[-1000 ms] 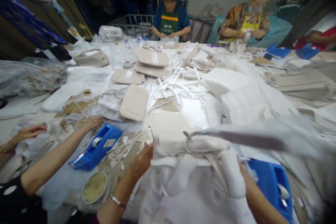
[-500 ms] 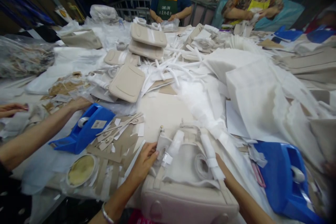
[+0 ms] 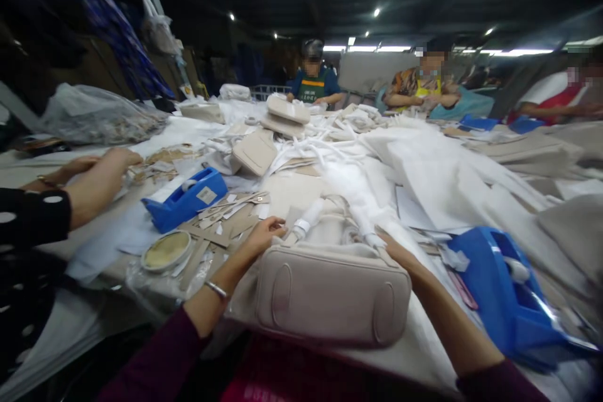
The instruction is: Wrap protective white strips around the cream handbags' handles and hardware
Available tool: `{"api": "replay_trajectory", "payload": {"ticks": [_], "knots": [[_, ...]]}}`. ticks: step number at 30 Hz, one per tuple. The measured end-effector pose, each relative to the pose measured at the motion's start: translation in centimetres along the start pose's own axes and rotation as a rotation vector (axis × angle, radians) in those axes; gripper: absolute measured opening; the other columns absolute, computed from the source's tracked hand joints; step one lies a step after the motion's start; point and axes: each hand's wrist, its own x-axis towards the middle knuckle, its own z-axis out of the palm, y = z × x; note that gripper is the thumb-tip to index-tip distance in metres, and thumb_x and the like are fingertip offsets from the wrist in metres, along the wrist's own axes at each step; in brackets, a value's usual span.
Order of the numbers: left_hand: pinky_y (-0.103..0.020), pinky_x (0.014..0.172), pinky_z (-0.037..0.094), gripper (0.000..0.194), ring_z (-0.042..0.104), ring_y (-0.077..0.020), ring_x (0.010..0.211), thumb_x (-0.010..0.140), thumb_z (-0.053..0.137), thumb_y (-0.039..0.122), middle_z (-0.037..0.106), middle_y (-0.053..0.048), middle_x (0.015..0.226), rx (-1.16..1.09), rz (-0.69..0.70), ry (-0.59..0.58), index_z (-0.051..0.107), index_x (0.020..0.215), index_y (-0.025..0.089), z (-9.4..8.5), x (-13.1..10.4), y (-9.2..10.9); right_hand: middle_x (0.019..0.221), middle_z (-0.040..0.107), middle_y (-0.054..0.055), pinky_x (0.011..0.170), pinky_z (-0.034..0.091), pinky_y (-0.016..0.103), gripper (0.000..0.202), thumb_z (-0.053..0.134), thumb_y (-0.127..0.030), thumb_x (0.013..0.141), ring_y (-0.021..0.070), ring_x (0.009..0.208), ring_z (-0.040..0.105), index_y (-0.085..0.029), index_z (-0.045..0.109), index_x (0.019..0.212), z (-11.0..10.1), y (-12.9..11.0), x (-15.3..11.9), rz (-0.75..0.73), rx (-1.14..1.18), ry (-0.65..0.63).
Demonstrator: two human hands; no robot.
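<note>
A beige handbag [image 3: 332, 298] lies at the table's near edge, its base toward me and its wrapped handles pointing away. White padding is wound round the left handle [image 3: 308, 218] and the right one. My left hand [image 3: 266, 235] is at the bag's left side by the handle, its fingers bent against the bag. On the right side, my right hand [image 3: 396, 251] reaches behind the bag's edge; its fingertips are mostly hidden. I cannot make out whether either hand grips the bag or only touches it.
Blue tape dispensers stand left [image 3: 186, 198] and right [image 3: 506, 295]. A round tin [image 3: 166, 250] and beige strips [image 3: 226, 220] lie left. A person's hands [image 3: 101, 176] work at far left. White foam sheets [image 3: 438, 169] and bags [image 3: 254, 151] are piled beyond. Other people stand across the table.
The view has tilted up. The bag's base has risen toward the camera and now shows more fully. The neighbouring person's hands at the left have come together.
</note>
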Motion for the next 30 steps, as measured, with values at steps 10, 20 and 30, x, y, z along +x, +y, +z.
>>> {"api": "replay_trajectory", "payload": {"ticks": [10, 20, 30], "knots": [[-0.023, 0.052, 0.040, 0.036, 0.054, -0.0131, 0.062, 0.066, 0.061, 0.042, 0.059, -0.002, 0.075, -0.069, 0.141, 0.051, 0.062, 0.088, 0.013, 0.2, 1.7, 1.9, 0.093, 0.072, 0.010, 0.085, 0.049, 0.040, 0.041, 0.067, -0.029, 0.049, 0.0300, 0.095, 0.065, -0.016, 0.069, 0.088, 0.6, 2.7, -0.3, 0.017, 0.263, 0.230], [-0.023, 0.050, 0.021, 0.029, 0.033, -0.0082, 0.051, 0.071, 0.058, 0.038, 0.035, 0.008, 0.048, 0.137, 0.155, 0.131, 0.044, 0.056, 0.018, 2.8, 4.5, 1.2, 0.098, 0.069, 0.004, 0.082, 0.048, 0.029, 0.021, 0.056, -0.033, 0.082, 0.0189, 0.091, 0.063, -0.023, 0.070, 0.096, 2.3, -10.6, -3.0, -0.346, -0.313, -0.017], [-0.024, 0.051, 0.026, 0.019, 0.038, -0.0105, 0.050, 0.076, 0.061, 0.037, 0.045, 0.005, 0.051, 0.178, 0.126, 0.179, 0.057, 0.071, 0.018, 2.7, 3.5, 1.9, 0.061, 0.067, -0.002, 0.048, 0.043, 0.018, 0.019, 0.058, -0.028, 0.082, 0.0137, 0.056, 0.061, -0.023, 0.071, 0.069, 9.1, -12.0, 1.0, -0.203, -0.468, -0.474]]}}
